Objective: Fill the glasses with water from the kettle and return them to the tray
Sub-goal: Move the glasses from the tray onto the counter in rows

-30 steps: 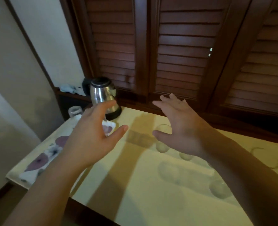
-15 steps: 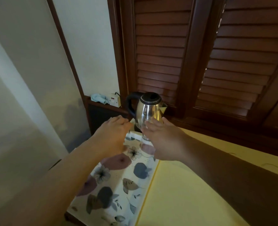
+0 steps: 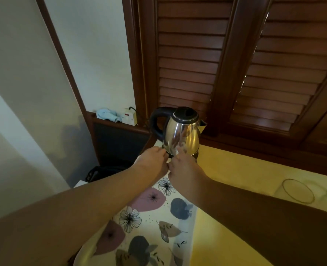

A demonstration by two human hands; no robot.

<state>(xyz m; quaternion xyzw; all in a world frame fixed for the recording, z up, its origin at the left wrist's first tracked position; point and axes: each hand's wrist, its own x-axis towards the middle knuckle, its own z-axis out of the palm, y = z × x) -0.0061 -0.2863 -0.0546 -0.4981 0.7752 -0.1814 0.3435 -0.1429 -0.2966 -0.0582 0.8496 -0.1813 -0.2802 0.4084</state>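
Reaching together at the tray's point(image 3: 155, 223) far end, the left hand point(image 3: 151, 160) and right hand point(image 3: 185, 169) curl just in front of the steel kettle point(image 3: 182, 135), which stands on its base at the desk's point(image 3: 235, 169) far left corner. Whether either hand has closed on anything I cannot tell; the fingers hide it. Two clear glasses point(image 3: 297, 191) sit near the desk's right edge. A knuckle nudging the kettle could slide it off its base, and any glass hidden under the hands might tip over.
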